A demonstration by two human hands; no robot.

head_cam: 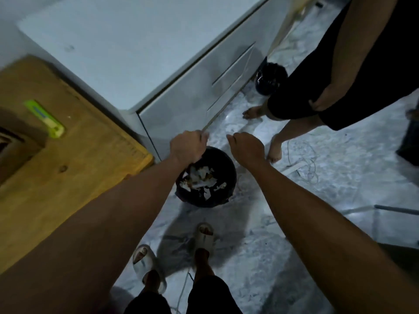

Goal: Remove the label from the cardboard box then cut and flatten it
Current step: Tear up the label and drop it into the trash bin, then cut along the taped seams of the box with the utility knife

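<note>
My left hand (187, 146) is closed in a fist over a black bin (229, 168) that holds torn white paper scraps (201, 182). A thin pale strip (229, 99) runs from that fist up and to the right, past the cabinet front. My right hand (246, 147) hovers beside it over the bin's right rim, fingers curled in, with nothing visible in it. A corner of the brown cardboard box (15, 137) shows at the left edge on the wooden table (90, 159). A green utility knife (45, 118) lies next to the box.
A white cabinet (186, 96) with drawers stands behind the bin. Another person (340, 71) in dark shorts stands barefoot at the right. Loose cables (306, 164) lie on the marble floor, and a second dark bin (269, 79) stands further back. My sandalled feet are below.
</note>
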